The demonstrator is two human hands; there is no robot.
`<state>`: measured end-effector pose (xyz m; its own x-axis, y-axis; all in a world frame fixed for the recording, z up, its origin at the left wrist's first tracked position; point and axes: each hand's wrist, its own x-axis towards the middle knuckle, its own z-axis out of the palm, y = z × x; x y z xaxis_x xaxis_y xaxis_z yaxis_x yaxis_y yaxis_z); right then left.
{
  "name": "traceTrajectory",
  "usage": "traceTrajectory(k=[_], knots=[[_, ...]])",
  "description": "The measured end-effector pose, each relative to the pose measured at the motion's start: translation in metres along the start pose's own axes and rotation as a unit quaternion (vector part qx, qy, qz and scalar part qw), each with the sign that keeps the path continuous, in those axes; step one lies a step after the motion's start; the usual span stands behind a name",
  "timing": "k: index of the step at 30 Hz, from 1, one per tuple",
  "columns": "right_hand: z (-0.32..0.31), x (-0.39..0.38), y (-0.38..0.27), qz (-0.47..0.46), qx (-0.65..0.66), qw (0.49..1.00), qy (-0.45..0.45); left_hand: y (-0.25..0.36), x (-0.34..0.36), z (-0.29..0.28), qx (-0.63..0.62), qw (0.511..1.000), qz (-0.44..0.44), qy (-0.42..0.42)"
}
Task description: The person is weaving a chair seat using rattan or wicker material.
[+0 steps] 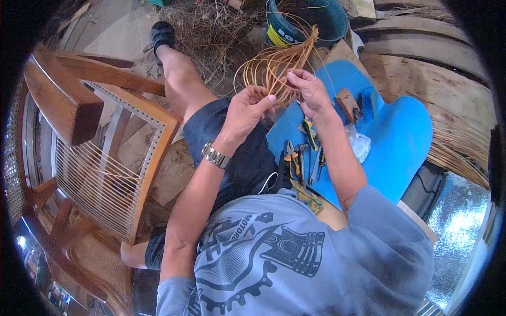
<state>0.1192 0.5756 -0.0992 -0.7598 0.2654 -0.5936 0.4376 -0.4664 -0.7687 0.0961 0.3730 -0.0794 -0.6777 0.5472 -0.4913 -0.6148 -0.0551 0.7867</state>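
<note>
A looped bundle of tan cane strands (275, 63) fans out in front of me, its gathered end leaning toward the bucket. My left hand (247, 110), with a watch on the wrist, is closed at the near loops, thumb and fingers pinching strands. Just right of it, my right hand (312, 95) is closed too, thumb against fingers on cane at the bundle's right side. To my left stands a wooden chair frame (153, 179) with holes along its seat rails. Parallel cane strands (97, 181) run across its seat opening, and a few loose ones cross them.
A blue sheet (398, 142) on my right carries pliers (291, 158), a hammer (302, 158), other hand tools and a wooden block (348, 104). Beyond the bundle stand a dark green bucket (329, 26) and a tangle of cane scraps (211, 37). Cane lengths (458, 158) lie at far right.
</note>
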Motion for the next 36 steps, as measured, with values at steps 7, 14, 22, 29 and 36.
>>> traceTrajectory(k=[7,14,22,29,36], knots=[[0.007,-0.010,-0.010,-0.002,0.010,1.000,-0.015,-0.003,0.003,-0.007,0.019,0.999,-0.020,0.025],[0.005,-0.007,-0.007,-0.032,-0.006,0.999,-0.015,-0.002,0.004,-0.007,0.030,0.999,-0.017,0.018],[-0.027,0.013,0.000,-0.184,-0.154,0.941,0.239,0.009,0.002,-0.006,0.006,1.000,-0.021,0.002],[-0.008,0.085,-0.033,0.070,0.272,0.956,-0.088,0.037,-0.014,-0.005,-0.021,0.999,-0.009,0.027],[0.020,0.162,-0.056,-0.082,0.221,0.972,-0.008,0.046,-0.089,-0.023,0.127,0.988,0.055,0.069]])
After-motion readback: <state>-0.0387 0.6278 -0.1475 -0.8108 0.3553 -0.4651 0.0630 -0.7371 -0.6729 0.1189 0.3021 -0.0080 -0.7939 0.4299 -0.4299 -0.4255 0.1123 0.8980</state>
